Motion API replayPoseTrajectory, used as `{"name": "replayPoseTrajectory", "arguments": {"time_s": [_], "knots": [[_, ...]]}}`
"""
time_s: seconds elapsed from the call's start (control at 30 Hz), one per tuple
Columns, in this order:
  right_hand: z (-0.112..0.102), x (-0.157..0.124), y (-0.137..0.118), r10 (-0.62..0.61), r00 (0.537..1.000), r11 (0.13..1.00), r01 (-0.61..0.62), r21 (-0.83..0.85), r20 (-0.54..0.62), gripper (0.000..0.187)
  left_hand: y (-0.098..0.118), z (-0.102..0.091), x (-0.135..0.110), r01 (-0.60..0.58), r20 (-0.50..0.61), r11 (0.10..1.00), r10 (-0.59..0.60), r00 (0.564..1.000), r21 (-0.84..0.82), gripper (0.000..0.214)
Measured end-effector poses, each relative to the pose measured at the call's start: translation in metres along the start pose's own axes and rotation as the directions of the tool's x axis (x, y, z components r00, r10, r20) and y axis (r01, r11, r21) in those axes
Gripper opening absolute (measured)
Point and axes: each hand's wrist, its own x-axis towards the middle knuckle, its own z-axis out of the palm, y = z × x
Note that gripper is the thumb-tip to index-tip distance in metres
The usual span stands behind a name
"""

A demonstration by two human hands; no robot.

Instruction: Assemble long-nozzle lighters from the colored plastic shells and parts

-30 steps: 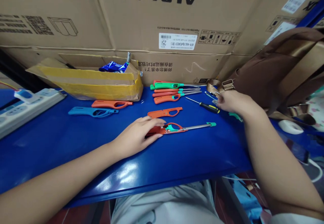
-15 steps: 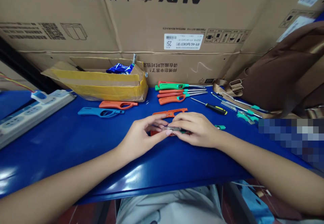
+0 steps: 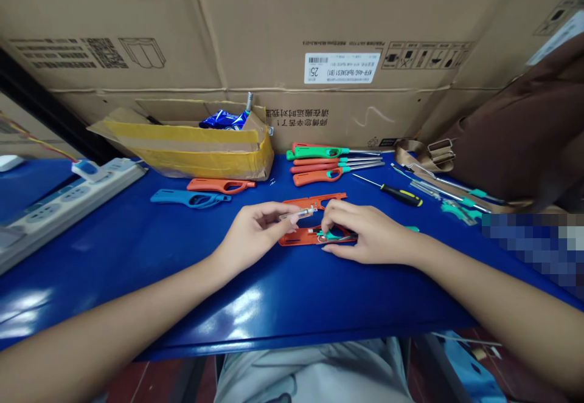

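Note:
Between the thumb and fingers of my left hand (image 3: 253,230) is a small clear fuel tank (image 3: 298,214) of a lighter, raised above the table and slightly tilted. My right hand (image 3: 365,233) curls over an open orange lighter shell half (image 3: 296,237), its thumb and index finger at either side of the inner parts. A teal trigger (image 3: 328,234) and a thin wire show in that shell; its right end is hidden by the hand. Just behind lies the other orange shell half (image 3: 303,202), partly covered by my fingers.
Behind are stick lighters (image 3: 319,176), a screwdriver (image 3: 401,195), and loose metal tubes with teal parts (image 3: 460,208). An orange shell (image 3: 201,184) and a blue shell (image 3: 176,197) lie left, near a taped carton (image 3: 182,151) and a power strip (image 3: 68,199).
My hands have moved apart. The clear tank has come away to the left in my left hand, while my right hand has lowered onto the shell with the teal trigger.

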Motion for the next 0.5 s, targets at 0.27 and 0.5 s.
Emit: {"name": "replayPoseTrajectory", "arguments": {"time_s": [0.27, 0.5], "knots": [[0.0, 0.001, 0.003, -0.041, 0.999, 0.98, 0.036, 0.196, 0.019, 0.005, 0.0, 0.002, -0.002, 0.233, 0.056, 0.928, -0.227, 0.972, -0.289, 0.03], [-0.009, 0.002, 0.004, 0.099, 0.988, 0.933, -0.134, 0.334, 0.121, 0.012, 0.002, 0.002, -0.001, 0.171, 0.142, 0.974, -0.151, 0.978, -0.145, 0.027]]}}
